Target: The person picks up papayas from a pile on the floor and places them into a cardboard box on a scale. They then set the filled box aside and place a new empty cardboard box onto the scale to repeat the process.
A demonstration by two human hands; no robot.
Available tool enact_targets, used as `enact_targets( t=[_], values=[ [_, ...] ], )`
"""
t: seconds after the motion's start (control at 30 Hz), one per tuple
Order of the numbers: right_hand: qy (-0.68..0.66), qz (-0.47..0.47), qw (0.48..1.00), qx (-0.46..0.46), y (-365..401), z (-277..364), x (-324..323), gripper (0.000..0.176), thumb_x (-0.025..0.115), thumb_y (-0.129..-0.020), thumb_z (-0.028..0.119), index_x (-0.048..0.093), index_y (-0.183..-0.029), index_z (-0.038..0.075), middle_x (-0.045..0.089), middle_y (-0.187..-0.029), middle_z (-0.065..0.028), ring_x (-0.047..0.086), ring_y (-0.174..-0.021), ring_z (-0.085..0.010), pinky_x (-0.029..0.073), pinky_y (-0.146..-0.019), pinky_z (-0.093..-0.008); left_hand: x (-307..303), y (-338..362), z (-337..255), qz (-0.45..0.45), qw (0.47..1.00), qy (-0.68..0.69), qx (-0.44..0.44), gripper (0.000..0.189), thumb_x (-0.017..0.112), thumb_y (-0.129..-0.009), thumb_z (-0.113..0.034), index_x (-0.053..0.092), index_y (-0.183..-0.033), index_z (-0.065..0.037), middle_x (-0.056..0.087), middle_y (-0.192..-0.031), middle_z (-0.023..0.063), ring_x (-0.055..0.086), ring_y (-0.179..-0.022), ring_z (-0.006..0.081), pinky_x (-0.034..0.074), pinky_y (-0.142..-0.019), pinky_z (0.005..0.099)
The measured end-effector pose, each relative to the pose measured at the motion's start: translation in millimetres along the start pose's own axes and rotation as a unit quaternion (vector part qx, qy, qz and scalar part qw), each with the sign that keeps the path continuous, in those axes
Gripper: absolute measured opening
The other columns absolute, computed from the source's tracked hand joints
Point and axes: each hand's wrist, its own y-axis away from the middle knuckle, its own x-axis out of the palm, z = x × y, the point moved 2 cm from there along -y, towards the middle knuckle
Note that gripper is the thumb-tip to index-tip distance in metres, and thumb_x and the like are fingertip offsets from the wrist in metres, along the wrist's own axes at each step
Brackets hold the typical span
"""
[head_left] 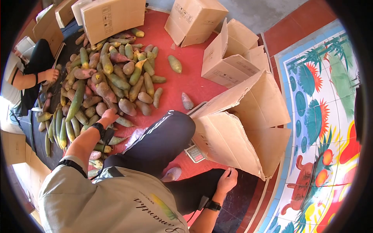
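Note:
My left hand [110,116] reaches into a big pile of green and reddish-brown root vegetables [116,81]. Its fingers are curled down among them, and what they grip is hidden. Just to its right lies a green vegetable [124,122]. My right hand [228,180] pinches the lower edge of a flap on a large cardboard box [221,138]. That box stands with its flaps up, resting over a scale whose keypad [195,153] shows below it. The inside of the box is mostly hidden by the flaps.
Another open box [233,58] and a closed-looking box [196,19] stand behind. Single vegetables lie on the red floor [171,42]. Another person's hand [51,75] is at the pile's left side. A painted tile wall [311,116] borders the right.

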Motion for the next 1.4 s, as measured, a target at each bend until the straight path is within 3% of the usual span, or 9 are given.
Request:
enact_targets(
  t=[0.2, 0.47, 0.7, 0.8, 0.93, 1.0, 1.13, 1.2, 1.4],
  values=[
    [-0.027, 0.008, 0.998, 0.062, -6.6, 14.4, -8.5, 0.009, 0.055, -0.082, 0.007, 0.058, -0.085, -0.001, 0.059, -0.083, -0.0178, 0.058, -0.075, -0.0346, 0.047, -0.066, -0.0388, 47.3, -4.8, 23.9, 0.133, 0.957, -0.153, 0.205, 0.026, 0.06, -0.071, -0.029, 0.064, -0.084, -0.006, 0.062, -0.092, 0.0165, 0.06, -0.087, 0.033, 0.049, -0.075, 0.0391],
    [-0.044, -0.011, 0.997, 0.065, -4.6, 17.7, -10.9, 0.011, 0.055, -0.081, 0.007, 0.058, -0.086, -0.002, 0.06, -0.082, -0.0183, 0.058, -0.075, -0.035, 0.046, -0.069, -0.04, 38.7, 24.5, 5.8, 0.173, 0.972, 0.105, 0.117, 0.021, 0.056, -0.073, -0.026, 0.062, -0.067, -0.007, 0.061, -0.063, 0.01, 0.061, -0.063, 0.0232, 0.047, -0.058, 0.0345],
    [-0.049, -0.027, 0.996, 0.07, 0.3, 14.1, -14.6, 0.012, 0.055, -0.08, 0.009, 0.059, -0.084, -0.003, 0.06, -0.082, -0.0176, 0.058, -0.075, -0.0342, 0.046, -0.069, -0.0399, 79.1, -11.6, 52.1, 0.164, 0.941, 0.095, 0.282, 0.015, 0.055, -0.074, -0.023, 0.061, -0.069, -0.01, 0.061, -0.063, 0.0044, 0.058, -0.055, 0.0198, 0.047, -0.053, 0.0305],
    [-0.049, -0.041, 0.996, 0.069, 2.6, 10.5, -15.2, 0.013, 0.055, -0.081, 0.009, 0.059, -0.084, -0.003, 0.06, -0.082, -0.0176, 0.058, -0.075, -0.0341, 0.046, -0.069, -0.0399, 31.0, 34.7, 8.0, 0.211, 0.966, 0.139, 0.058, 0.011, 0.056, -0.075, -0.02, 0.06, -0.072, -0.011, 0.061, -0.067, 0.0039, 0.059, -0.058, 0.0185, 0.047, -0.054, 0.0299],
    [-0.05, -0.034, 0.995, 0.082, 3.1, 4.4, -15.1, 0.013, 0.055, -0.081, 0.01, 0.059, -0.085, -0.002, 0.06, -0.082, -0.0178, 0.058, -0.075, -0.0342, 0.047, -0.069, -0.0398, 8.6, 44.8, 1.0, 0.235, 0.956, 0.163, 0.068, 0.014, 0.058, -0.077, -0.022, 0.06, -0.073, -0.009, 0.06, -0.069, 0.0031, 0.059, -0.061, 0.0156, 0.047, -0.056, 0.0283],
    [-0.054, -0.066, 0.994, 0.066, 6.5, -0.9, -13.5, 0.013, 0.054, -0.081, 0.01, 0.059, -0.085, -0.002, 0.06, -0.082, -0.0177, 0.058, -0.075, -0.0343, 0.047, -0.068, -0.0401, -3.1, 46.3, -5.5, 0.149, 0.91, -0.105, 0.373, 0.02, 0.06, -0.078, -0.026, 0.059, -0.071, -0.007, 0.06, -0.069, 0.0031, 0.058, -0.064, 0.0141, 0.047, -0.058, 0.0297],
    [-0.057, -0.061, 0.994, 0.075, 7.9, -2.9, -14.4, 0.012, 0.054, -0.081, 0.01, 0.059, -0.085, -0.001, 0.06, -0.082, -0.0172, 0.058, -0.075, -0.0346, 0.047, -0.067, -0.0404, 22.1, 11.0, 26.5, 0.153, 0.912, 0.036, 0.379, 0.021, 0.06, -0.079, -0.027, 0.064, -0.079, -0.007, 0.064, -0.075, 0.0049, 0.06, -0.069, 0.0169, 0.049, -0.063, 0.0331],
    [-0.069, -0.087, 0.99, 0.082, 6.4, -0.4, -13.0, 0.01, 0.056, -0.079, 0.008, 0.058, -0.082, -0.001, 0.06, -0.08, -0.0157, 0.058, -0.072, -0.0336, 0.046, -0.064, -0.0405, -32.6, 66.8, -15.8, 0.156, 0.971, 0.135, 0.119, 0.022, 0.06, -0.08, -0.025, 0.066, -0.09, -0.007, 0.066, -0.08, 0.0058, 0.062, -0.073, 0.0181, 0.049, -0.066, 0.0323],
    [-0.065, -0.09, 0.991, 0.081, 2.9, 3.4, -14.4, 0.01, 0.055, -0.079, 0.009, 0.058, -0.081, 0.0, 0.059, -0.08, -0.0162, 0.058, -0.072, -0.0334, 0.047, -0.064, -0.0403, -54.7, 62.7, -29.0, 0.151, 0.968, 0.141, 0.144, 0.024, 0.06, -0.079, -0.023, 0.065, -0.094, -0.005, 0.065, -0.083, 0.0072, 0.062, -0.073, 0.0165, 0.05, -0.065, 0.0299]
  ],
)
